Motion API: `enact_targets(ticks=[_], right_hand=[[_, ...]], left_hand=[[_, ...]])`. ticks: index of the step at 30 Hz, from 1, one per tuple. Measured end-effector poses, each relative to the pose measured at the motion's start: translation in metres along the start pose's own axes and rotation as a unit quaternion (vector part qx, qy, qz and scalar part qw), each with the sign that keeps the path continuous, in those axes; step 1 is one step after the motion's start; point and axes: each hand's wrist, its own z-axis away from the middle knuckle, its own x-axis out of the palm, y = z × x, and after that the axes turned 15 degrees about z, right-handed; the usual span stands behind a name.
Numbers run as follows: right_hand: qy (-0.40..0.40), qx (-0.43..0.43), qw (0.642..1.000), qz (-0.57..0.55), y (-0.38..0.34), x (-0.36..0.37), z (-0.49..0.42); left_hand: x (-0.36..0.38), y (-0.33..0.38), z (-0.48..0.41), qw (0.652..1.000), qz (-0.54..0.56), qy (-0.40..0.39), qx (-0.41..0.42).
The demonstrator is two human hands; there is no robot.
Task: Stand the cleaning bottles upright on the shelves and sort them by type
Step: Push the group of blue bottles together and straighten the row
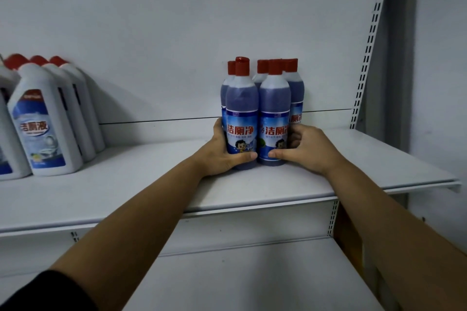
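The person is reaching both bare arms onto the upper shelf (353,159) and is holding a tight cluster of blue bottles (293,93) that is standing upright near the back panel (177,45). The left hand (222,151) is wrapping round the front-left bottle (241,108), its thumb lying across the lower label and the other fingers (217,125) curling behind, out of sight for the most part. The right hand (305,149) is gripping the front-right bottle (274,106) in the same way, thumb across the front and curled fingers tucked in beside the bottle behind it. The two front bottles are touching each other, and the ones behind are pressing close, with at least five red caps showing above them. Well apart at the left of the same shelf, a row of white bottles (43,129) with red caps is standing upright too, one behind another. Judging from this, the sorting is looking nearly finished: the two kinds are sitting in separate groups and nothing visible is lying on its side. What seems to be remaining is squaring up the blue group, perhaps nudging it into neat rows. The lower shelf (252,272) is showing no bottles in the part that is visible, though its right edge is hidden behind the right arm.
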Motion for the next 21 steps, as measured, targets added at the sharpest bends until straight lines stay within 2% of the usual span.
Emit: enact_targets(ticks=[15,21], right_hand=[[0.018,0.005,0.999,0.035,-0.0063,0.0055,-0.0004],[0.002,0.006,1.0,0.022,-0.0048,0.0058,0.0002]], left_hand=[[-0.0043,-0.005,-0.0008,0.999,-0.026,0.009,0.021],[-0.0044,-0.0091,-0.0032,1.0,-0.017,-0.002,0.001]])
